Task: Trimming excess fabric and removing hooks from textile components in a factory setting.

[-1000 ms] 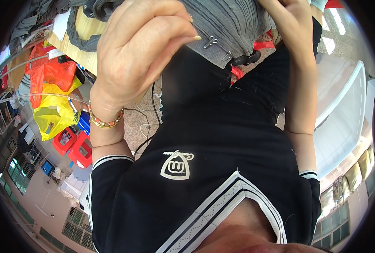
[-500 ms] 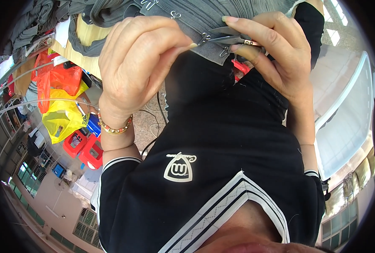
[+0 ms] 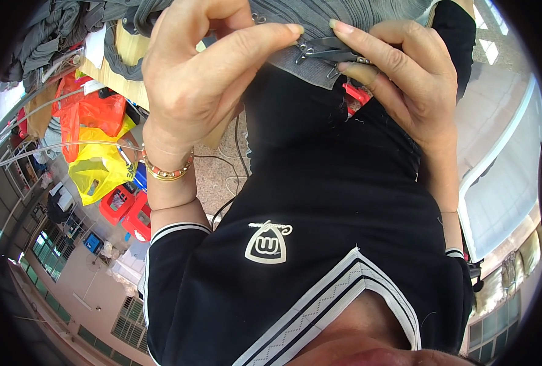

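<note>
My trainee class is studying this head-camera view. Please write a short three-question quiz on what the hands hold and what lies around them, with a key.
1. Which hand holds the small scissors with dark metal blades? a) left b) right c) neither
2. True or false: an orange-and-gold beaded bracelet circles the left wrist.
3. What small things sit near the lower edge of the grey ribbed knit fabric?

Key
1. b, the right hand, with the scissors between its fingers.
2. True.
3. Small silvery metal pieces.

Scissors (metal-bladed) over grey fabric
</note>
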`<action>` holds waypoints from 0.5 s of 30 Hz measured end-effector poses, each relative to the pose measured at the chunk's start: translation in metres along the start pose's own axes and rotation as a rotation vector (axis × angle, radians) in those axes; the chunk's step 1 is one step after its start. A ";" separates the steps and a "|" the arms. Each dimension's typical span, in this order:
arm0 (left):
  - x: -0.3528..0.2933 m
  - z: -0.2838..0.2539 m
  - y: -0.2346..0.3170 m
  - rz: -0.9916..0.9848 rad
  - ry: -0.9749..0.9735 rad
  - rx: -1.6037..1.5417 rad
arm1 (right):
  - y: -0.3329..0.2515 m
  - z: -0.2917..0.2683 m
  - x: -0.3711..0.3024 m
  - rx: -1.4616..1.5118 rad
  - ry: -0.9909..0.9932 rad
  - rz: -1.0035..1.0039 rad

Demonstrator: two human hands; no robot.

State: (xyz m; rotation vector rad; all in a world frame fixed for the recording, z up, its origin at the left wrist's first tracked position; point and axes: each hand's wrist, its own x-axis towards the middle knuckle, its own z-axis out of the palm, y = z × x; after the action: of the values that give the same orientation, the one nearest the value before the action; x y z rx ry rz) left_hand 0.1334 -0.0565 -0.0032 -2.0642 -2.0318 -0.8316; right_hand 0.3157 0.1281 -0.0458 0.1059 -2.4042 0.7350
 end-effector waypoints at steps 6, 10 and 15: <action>-0.006 0.011 -0.001 -0.022 0.105 0.029 | -0.001 0.002 0.003 -0.022 0.009 -0.022; -0.010 0.012 -0.001 -0.060 0.097 -0.011 | -0.001 0.001 0.005 -0.039 0.013 -0.044; -0.014 0.012 -0.003 -0.056 0.102 0.043 | -0.003 -0.002 0.002 -0.053 -0.003 -0.032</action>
State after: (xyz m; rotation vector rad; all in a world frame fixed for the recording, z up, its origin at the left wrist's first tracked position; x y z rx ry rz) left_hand 0.1349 -0.0635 -0.0204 -1.9097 -2.0438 -0.8753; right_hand 0.3159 0.1269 -0.0426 0.1232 -2.4169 0.6569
